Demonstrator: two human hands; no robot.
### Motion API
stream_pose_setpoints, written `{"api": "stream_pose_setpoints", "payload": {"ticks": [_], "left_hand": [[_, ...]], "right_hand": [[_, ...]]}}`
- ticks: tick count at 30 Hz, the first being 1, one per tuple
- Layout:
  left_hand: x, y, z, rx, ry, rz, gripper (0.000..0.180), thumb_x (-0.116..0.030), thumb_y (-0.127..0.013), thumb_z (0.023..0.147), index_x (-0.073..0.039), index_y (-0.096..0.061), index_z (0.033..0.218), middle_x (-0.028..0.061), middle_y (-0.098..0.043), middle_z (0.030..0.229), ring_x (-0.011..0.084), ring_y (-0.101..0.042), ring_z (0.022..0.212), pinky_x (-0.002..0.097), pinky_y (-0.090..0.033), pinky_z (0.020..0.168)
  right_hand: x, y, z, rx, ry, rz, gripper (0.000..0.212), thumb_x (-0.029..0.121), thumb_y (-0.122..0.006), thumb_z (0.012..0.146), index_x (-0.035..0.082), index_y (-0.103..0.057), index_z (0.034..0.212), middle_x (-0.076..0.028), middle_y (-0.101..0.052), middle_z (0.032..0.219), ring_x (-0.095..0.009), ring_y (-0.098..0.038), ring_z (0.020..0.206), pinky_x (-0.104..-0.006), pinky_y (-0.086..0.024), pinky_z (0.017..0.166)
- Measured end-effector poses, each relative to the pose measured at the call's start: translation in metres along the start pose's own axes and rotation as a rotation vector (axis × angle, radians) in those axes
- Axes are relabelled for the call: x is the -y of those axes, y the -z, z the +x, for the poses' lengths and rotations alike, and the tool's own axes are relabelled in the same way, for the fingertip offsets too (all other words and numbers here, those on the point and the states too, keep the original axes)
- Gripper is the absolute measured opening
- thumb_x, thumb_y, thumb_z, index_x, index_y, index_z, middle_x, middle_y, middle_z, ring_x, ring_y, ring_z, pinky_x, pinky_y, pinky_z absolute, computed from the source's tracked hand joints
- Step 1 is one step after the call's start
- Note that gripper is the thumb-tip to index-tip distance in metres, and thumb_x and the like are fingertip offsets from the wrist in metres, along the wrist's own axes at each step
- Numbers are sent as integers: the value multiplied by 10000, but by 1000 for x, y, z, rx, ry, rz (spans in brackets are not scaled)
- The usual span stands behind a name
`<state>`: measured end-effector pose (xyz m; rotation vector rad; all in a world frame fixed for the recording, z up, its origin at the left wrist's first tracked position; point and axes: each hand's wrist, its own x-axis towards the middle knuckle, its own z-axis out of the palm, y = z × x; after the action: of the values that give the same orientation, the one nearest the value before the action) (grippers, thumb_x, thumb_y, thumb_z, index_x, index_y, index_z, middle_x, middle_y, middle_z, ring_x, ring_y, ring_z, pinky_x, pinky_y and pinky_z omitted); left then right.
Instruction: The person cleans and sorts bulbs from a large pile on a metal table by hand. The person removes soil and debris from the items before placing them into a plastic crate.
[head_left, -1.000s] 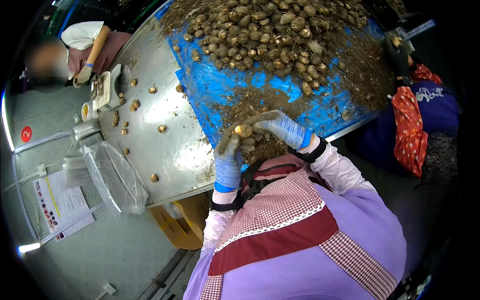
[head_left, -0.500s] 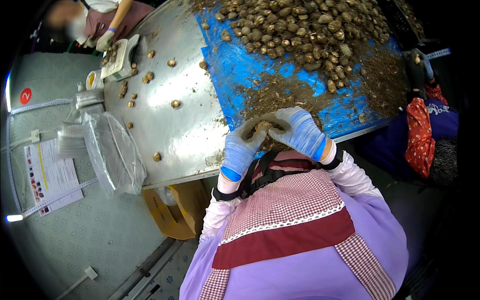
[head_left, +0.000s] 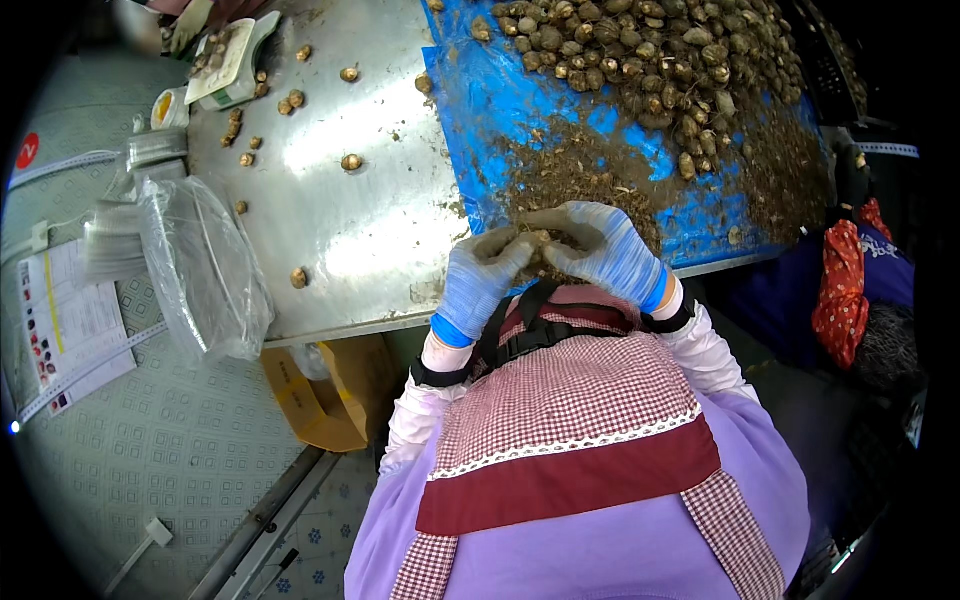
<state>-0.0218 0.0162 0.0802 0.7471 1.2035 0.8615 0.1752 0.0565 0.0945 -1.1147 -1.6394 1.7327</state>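
My left hand (head_left: 482, 278), in a blue and grey work glove, is closed with its fingers bent inward near the table's front edge. Facing it, my right hand (head_left: 608, 252), gloved the same way, curls in from the other side. Between the fingertips of both hands is a small brown taro corm (head_left: 543, 237), mostly covered by the gloves. Beneath them lies a blue plastic sheet (head_left: 470, 170) strewn with dark soil (head_left: 570, 175). A large heap of hairy brown taro (head_left: 640, 60) sits on the sheet's far side.
Loose taro corms (head_left: 351, 162) dot the bare metal table (head_left: 370, 240) at left. Farther back stands a scale (head_left: 228, 65) with a co-worker's gloved hand (head_left: 190, 25) beside it. Clear plastic bags (head_left: 205, 270) hang at the left edge; a cardboard box (head_left: 325, 395) sits below. Another person's red sleeve (head_left: 842, 285) is at right.
The view has shifted, so the table's contents appear higher at left. My hands stay together around the taro, with the fingers slightly rearranged. The co-worker at far left is now mostly out of frame.
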Motion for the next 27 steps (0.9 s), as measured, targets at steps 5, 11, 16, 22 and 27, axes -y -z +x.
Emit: {"api": "stream_pose_setpoints", "payload": {"ticks": [5,11,16,22,27], "left_hand": [[12,28,11,22,23,80,303,-163,-647,927,76,-686,1109,111,-717,904,129,-653,780,274,-537,703],[9,45,25,89,27,160,311,-151,-657,919,81,-680,1124,109,-716,930,134,-647,814,275,-529,737],[13,42,42,219,74,105,310,-170,-696,913,90,-691,1081,125,-727,935,119,-653,811,260,-537,711],[23,42,59,282,71,17,280,-135,-680,912,86,-683,1083,110,-720,914,114,-650,770,256,-530,676],[3,28,48,378,71,205,256,-113,-687,897,64,-671,1082,80,-708,915,97,-635,800,240,-520,693]], "right_hand": [[-1,-11,11,-32,117,-301,394,62,-708,819,48,-671,1210,-140,-690,1051,-233,-671,950,-325,-531,843],[-11,-33,10,-216,-56,246,406,42,-693,811,16,-662,1215,-132,-686,1023,-230,-668,941,-324,-530,849],[10,-33,12,-138,-218,-461,382,3,-654,849,10,-653,1231,-117,-684,1071,-178,-651,992,-311,-524,887],[-3,-41,-11,-448,-134,113,347,123,-656,918,19,-644,1249,-104,-673,1105,-171,-638,1014,-305,-511,898],[-7,-33,-15,-411,-150,96,353,132,-695,904,20,-653,1236,-110,-667,1076,-184,-636,1007,-313,-510,895]]}}
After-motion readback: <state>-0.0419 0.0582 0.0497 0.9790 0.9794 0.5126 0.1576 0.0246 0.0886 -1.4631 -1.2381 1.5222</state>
